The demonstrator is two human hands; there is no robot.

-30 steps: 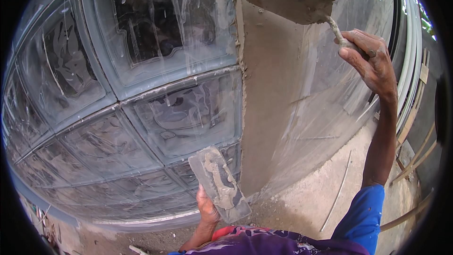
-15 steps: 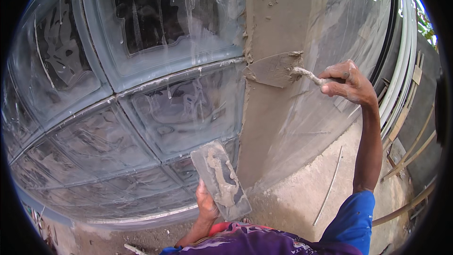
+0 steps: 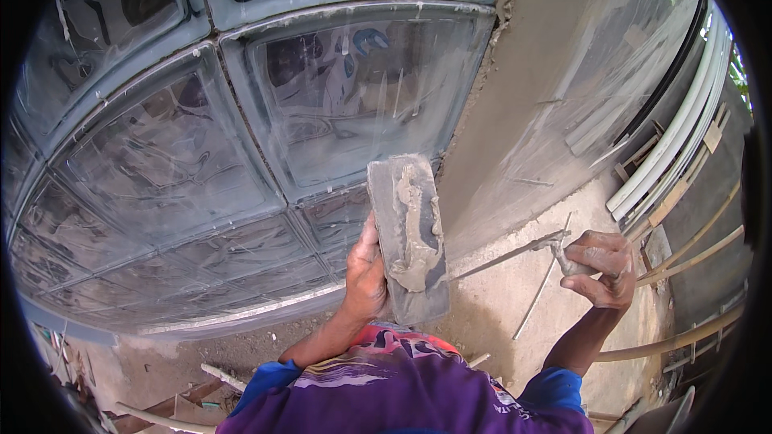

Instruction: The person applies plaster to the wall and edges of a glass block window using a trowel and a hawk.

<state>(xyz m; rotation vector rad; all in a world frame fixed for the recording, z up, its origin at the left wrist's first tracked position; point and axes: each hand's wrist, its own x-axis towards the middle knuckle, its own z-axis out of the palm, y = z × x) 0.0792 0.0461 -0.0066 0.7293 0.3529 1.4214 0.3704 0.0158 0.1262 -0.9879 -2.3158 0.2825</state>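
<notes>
My left hand (image 3: 366, 273) grips a grey flat rectangular board (image 3: 422, 305), which carries a ridge of wet mortar (image 3: 414, 261). My right hand (image 3: 599, 269) is closed round the handle of a trowel, whose blade (image 3: 507, 255) is seen edge-on, angled leftward with its tip near the board’s right edge. Behind the board stands a glass block wall (image 3: 354, 96), streaked with residue. Along its right side runs a vertical band of grey mortar (image 3: 519, 72) with a rough left edge.
A smeared pale panel (image 3: 603, 72) adjoins the mortar band. White pipes (image 3: 675, 141) and wooden strips (image 3: 712, 245) lean at the right. A thin rod (image 3: 531, 305) lies on the concrete floor (image 3: 571, 321). Loose pieces of wood (image 3: 193, 398) lie at the lower left.
The trowel has come down from the mortar band to beside the board, turning edge-on. My left hand and board sit higher in the picture. The view has shifted, showing more floor below.
</notes>
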